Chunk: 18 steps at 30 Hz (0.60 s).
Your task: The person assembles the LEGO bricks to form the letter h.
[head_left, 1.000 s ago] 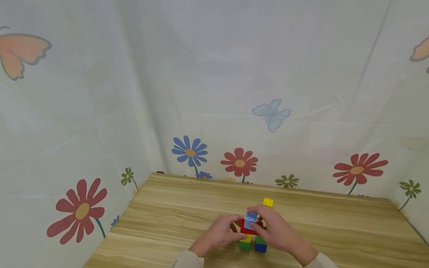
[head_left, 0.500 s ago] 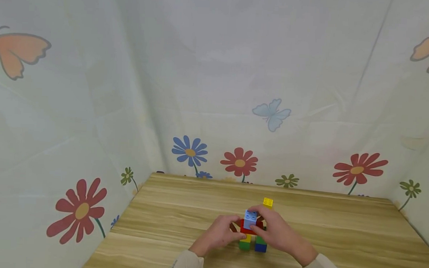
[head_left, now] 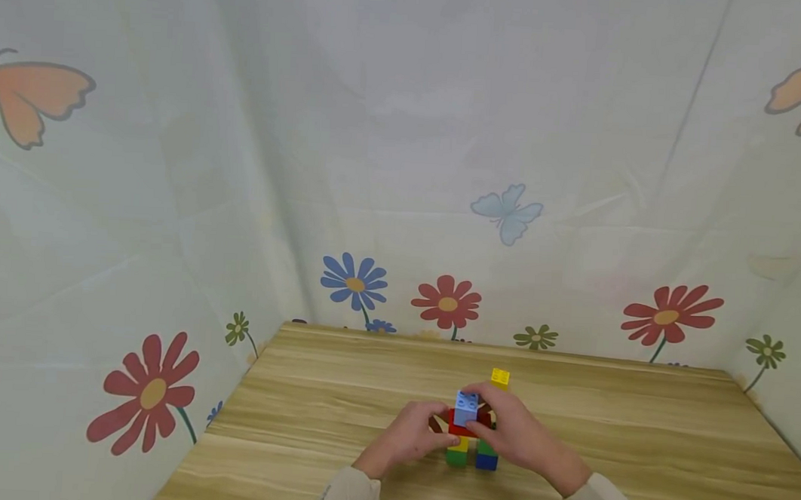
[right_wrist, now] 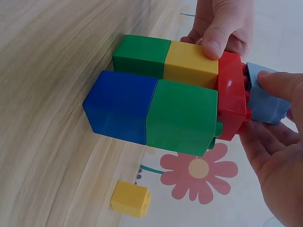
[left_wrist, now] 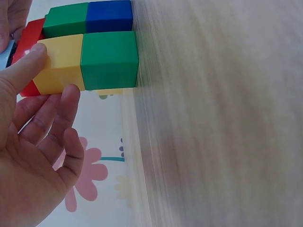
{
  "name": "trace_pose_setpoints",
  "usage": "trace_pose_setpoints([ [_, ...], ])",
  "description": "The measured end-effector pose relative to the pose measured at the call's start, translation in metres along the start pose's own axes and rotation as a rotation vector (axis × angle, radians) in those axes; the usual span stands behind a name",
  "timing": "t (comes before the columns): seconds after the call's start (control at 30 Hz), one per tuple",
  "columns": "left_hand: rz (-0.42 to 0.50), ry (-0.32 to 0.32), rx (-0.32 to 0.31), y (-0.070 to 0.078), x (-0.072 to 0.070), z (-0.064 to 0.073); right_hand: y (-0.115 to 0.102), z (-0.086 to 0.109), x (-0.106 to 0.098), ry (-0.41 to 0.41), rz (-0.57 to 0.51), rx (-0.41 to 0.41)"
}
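Two short brick columns stand side by side. One has a yellow brick (right_wrist: 189,66) on a green brick (right_wrist: 142,56); the other has a second green brick (right_wrist: 182,116) on a dark blue brick (right_wrist: 120,106). A red brick (right_wrist: 231,90) lies across their tops, with studs showing on the second green brick at its edge. My left hand (head_left: 413,433) pinches the yellow brick, thumb on its near face close to the red brick. Between thumb and fingers, my right hand (head_left: 523,434) holds a light blue brick (head_left: 466,410) over the red one. It looks slightly tilted, with red studs visible below it.
A loose yellow brick (head_left: 500,377) sits on the wooden table (head_left: 340,368) behind the columns. Beyond the table's far edge hangs a pale cloth (head_left: 407,129) printed with flowers and butterflies.
The light blue brick has shifted slightly left and turned a little in my right hand. My left hand and the columns keep their places.
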<state>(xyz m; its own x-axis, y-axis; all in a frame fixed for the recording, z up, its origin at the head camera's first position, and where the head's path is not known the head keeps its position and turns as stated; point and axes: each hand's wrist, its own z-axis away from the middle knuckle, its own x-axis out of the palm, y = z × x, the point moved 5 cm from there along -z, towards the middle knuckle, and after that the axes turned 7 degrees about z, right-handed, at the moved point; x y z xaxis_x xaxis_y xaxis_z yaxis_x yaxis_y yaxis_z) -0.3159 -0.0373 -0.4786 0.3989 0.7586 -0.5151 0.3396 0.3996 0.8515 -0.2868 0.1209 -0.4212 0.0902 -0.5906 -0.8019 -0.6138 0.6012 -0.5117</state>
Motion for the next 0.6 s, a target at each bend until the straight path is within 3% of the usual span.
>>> trace_pose_setpoints([
  [0.6,-0.004,-0.008,-0.016,0.0003,0.0002,0.0003,-0.0022,-0.0039,0.002,0.003,-0.004,-0.021],
])
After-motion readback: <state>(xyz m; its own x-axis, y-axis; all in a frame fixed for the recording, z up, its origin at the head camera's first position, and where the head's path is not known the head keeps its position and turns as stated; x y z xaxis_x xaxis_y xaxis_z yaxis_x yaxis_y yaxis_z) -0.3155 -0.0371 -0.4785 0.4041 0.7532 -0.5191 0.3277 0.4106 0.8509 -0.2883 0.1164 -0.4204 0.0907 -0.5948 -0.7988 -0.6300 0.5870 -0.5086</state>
